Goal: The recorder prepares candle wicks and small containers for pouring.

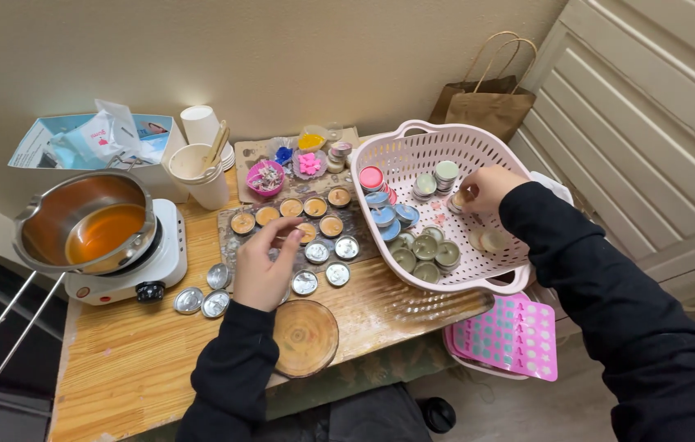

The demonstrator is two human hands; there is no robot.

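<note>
The wooden bench (134, 360) carries a pink basket (413, 155) at 2 o'clock, its long axis going from near right to far left. At 9 o'clock a steel pot (61, 205) of amber wax stands on a white hotplate (169, 258), its handle pointing toward 7 o'clock. The right hand (488, 188) is inside the basket, its fingers closed on a small candle tin (458, 200). The left hand (264, 266) hovers over the tray of filled tins (314, 206), fingers half curled, holding nothing that I can see.

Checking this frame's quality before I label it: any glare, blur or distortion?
Head view: even indoor light; bright glare on the metal pot rim and empty tins; wide-angle bending toward the edges; left hand and right hand sharp.
</note>
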